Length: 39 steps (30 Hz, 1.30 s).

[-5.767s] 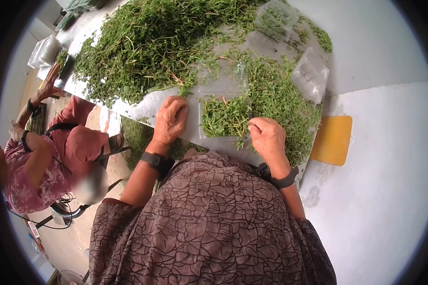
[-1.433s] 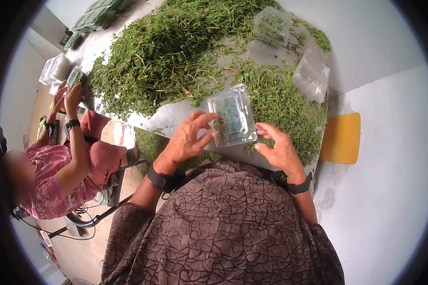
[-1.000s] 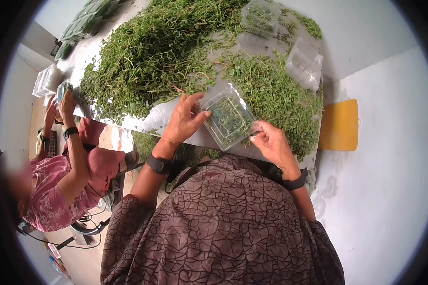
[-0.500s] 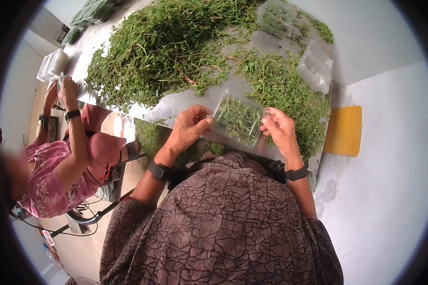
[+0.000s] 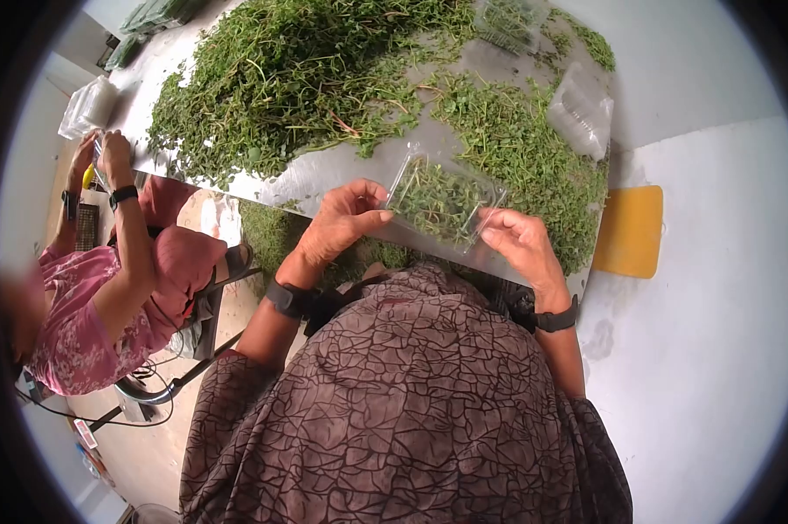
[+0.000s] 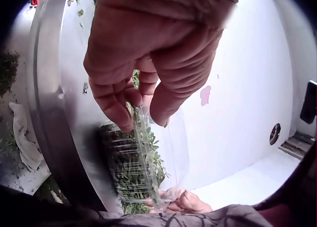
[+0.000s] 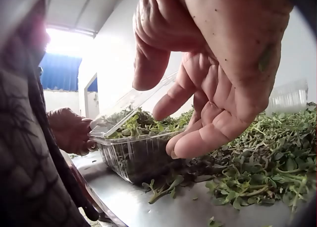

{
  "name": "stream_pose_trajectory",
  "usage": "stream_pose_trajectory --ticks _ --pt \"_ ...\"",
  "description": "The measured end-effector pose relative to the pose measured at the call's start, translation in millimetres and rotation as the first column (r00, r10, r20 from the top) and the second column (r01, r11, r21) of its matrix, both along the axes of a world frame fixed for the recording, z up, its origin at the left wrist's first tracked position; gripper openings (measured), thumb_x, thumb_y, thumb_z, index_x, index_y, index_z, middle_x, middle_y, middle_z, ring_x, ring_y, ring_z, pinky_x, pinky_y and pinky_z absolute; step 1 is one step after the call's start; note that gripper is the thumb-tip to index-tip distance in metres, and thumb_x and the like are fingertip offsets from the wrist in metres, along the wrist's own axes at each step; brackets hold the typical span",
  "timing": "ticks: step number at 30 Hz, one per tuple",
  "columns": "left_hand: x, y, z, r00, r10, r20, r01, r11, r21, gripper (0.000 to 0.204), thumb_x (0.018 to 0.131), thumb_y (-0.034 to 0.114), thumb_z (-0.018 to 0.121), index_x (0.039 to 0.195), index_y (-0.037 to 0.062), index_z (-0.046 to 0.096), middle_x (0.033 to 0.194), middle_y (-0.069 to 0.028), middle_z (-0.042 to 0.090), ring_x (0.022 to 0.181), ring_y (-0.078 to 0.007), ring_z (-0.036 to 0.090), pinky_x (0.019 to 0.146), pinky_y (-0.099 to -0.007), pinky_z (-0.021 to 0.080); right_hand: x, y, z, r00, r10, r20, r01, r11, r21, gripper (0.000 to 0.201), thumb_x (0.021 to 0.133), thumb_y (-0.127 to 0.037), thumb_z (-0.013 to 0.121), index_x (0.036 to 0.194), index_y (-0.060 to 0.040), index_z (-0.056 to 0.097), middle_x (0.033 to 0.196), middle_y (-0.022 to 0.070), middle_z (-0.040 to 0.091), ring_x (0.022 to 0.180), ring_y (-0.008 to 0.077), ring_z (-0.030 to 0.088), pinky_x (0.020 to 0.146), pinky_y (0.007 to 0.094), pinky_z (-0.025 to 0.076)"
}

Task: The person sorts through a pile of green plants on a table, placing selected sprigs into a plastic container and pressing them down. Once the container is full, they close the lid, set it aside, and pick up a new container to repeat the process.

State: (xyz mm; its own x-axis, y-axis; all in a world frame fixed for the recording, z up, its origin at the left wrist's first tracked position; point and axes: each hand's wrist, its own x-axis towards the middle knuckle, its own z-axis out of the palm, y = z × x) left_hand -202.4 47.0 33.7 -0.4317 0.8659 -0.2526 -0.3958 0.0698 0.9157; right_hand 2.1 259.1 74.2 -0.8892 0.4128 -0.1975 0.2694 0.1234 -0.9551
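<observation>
A clear plastic clamshell box (image 5: 438, 203), packed with green leafy stems, sits at the near edge of the metal table. Its lid (image 7: 136, 96) slants over the stems, partly raised in the right wrist view. At the box's left end, my left hand (image 5: 346, 218) pinches the rim between thumb and fingers. Opposite it, my right hand (image 5: 521, 244) holds the right end, thumb up by the lid and fingers curved along the side. The left wrist view shows the left fingertips (image 6: 124, 120) right on the plastic edge.
A large heap of greens (image 5: 280, 87) covers the table's back left, with more loose stems (image 5: 534, 157) at right. Empty clamshells (image 5: 582, 109) and another clear box (image 5: 509, 24) stand among them. Another person (image 5: 106, 297) sits at left near stacked containers (image 5: 88, 106). A yellow board (image 5: 630, 231) is at right.
Earlier the box lay open with its stems showing; its lid has since been folded over. The box has turned between my hands, which now hold its two ends.
</observation>
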Motion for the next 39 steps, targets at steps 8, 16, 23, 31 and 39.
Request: stream_pose_trajectory --ticks 8,16,23,31,39 --pt "-5 -4 -7 0.997 -0.016 -0.08 0.011 0.998 -0.058 0.017 0.086 0.01 0.069 0.101 0.0044 0.063 0.091 0.0023 0.062 0.082 -0.0072 0.054 0.076 -0.0236 0.045 8 -5 -10 0.992 0.108 0.062 -0.112 0.992 0.057 0.01 0.081 -0.003 0.066 0.089 0.0039 0.066 0.104 0.0094 0.065 0.086 0.0135 0.062 0.074 0.0275 0.051" --pt "-4 -5 -9 0.997 -0.007 -0.079 0.005 1.0 -0.027 0.016 0.088 0.013 0.069 0.1 0.0052 0.063 0.091 0.0024 0.062 0.082 -0.0071 0.054 0.077 -0.0232 0.044 15 -4 -17 0.998 0.065 -0.013 -0.065 0.997 0.05 0.013 0.08 0.001 0.064 0.091 0.0019 0.068 0.107 0.0094 0.065 0.086 0.0123 0.062 0.075 0.0262 0.051" --pt "-4 -5 -10 0.993 -0.018 -0.114 0.014 0.999 -0.032 0.015 0.088 0.013 0.068 0.099 0.0051 0.063 0.091 0.0024 0.062 0.082 -0.0072 0.054 0.077 -0.0232 0.044 14 -3 -21 0.998 0.063 -0.005 -0.063 0.994 -0.093 0.011 0.082 -0.001 0.062 0.091 0.0006 0.067 0.1 0.0041 0.066 0.083 0.0083 0.06 0.074 0.0236 0.05" --pt "-4 -6 -9 0.995 -0.017 -0.102 0.014 1.0 -0.027 0.014 0.088 0.012 0.067 0.1 0.0055 0.063 0.092 0.0035 0.061 0.084 -0.0072 0.054 0.079 -0.0237 0.044 11 -8 -17 0.999 0.002 0.05 0.013 0.953 -0.304 0.011 0.086 -0.005 0.059 0.093 -0.0006 0.066 0.089 0.0035 0.067 0.079 0.0089 0.062 0.072 0.0229 0.051" --pt "-7 -8 -4 0.993 -0.062 -0.096 0.062 0.998 -0.008 0.015 0.087 0.01 0.068 0.1 0.0055 0.062 0.093 0.0033 0.06 0.087 -0.0071 0.054 0.081 -0.0244 0.044 10 -5 -21 0.997 0.056 0.044 -0.039 0.945 -0.326 0.014 0.087 -0.005 0.059 0.098 0.0001 0.067 0.088 0.0039 0.067 0.086 0.0112 0.065 0.075 0.0241 0.053"
